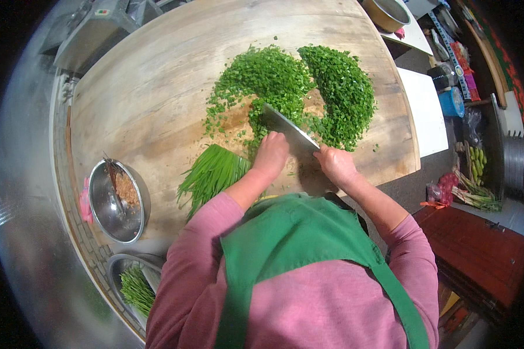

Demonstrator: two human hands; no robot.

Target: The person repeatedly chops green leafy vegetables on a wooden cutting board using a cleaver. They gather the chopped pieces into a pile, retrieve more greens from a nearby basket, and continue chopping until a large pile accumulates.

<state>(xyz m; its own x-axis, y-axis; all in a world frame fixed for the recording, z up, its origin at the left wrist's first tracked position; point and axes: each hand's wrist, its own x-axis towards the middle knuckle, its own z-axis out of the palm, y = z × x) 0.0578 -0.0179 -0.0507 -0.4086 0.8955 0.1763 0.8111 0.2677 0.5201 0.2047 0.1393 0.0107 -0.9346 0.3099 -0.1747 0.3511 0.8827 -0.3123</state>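
Observation:
My right hand (337, 164) is wrapped around the handle of a broad-bladed cleaver (290, 124). The blade slants up and left over the board, its tip end close to a heap of finely chopped green chives (268, 74). Beside the blade, my left hand (271, 152) is bent downward with its fingers curled; whatever lies beneath the palm is hidden. Left of that wrist lies a bunch of long uncut chives (216, 172), partly covered by my forearm. A second chopped heap (345, 94) curves along the right of the cleaver.
A large wooden board (157, 87) carries the greens. Near its left edge stands a steel bowl (97, 205) with a minced-looking filling and utensils. Below it, a metal basin (113, 266) holds more green stalks (137, 290). A pot (386, 17) sits beyond the far right corner.

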